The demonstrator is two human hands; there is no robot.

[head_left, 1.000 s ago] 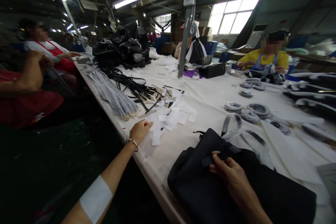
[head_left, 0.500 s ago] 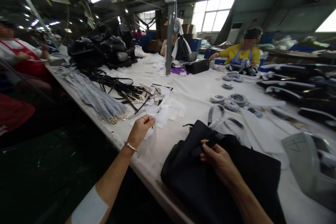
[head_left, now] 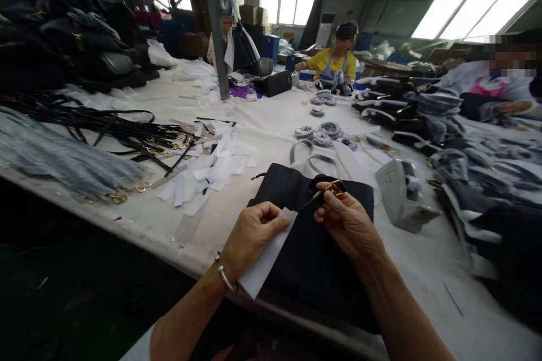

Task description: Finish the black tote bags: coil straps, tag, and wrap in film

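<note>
A black bag point(head_left: 313, 271) lies flat at the table's near edge, below both hands. My left hand point(head_left: 258, 237) is closed on a strip of white paper point(head_left: 265, 265), which hangs down over the bag's left side. The strip's upper end comes close to a black strap point(head_left: 311, 203) on the bag. My right hand point(head_left: 347, 220) pinches that strap near its gold buckle point(head_left: 335, 187). The fingers partly hide the buckle.
Loose white paper strips point(head_left: 220, 166) lie left of the bag, by black straps point(head_left: 139, 132) and plastic-wrapped straps point(head_left: 71, 158). A grey tape dispenser point(head_left: 402, 194) stands to the right, near stacked black bags point(head_left: 486, 220). Co-workers sit across the table.
My left hand has moved right from the paper pile to the bag, bringing a white paper strip. My right hand has lifted the strap and buckle slightly. The view has turned right.
</note>
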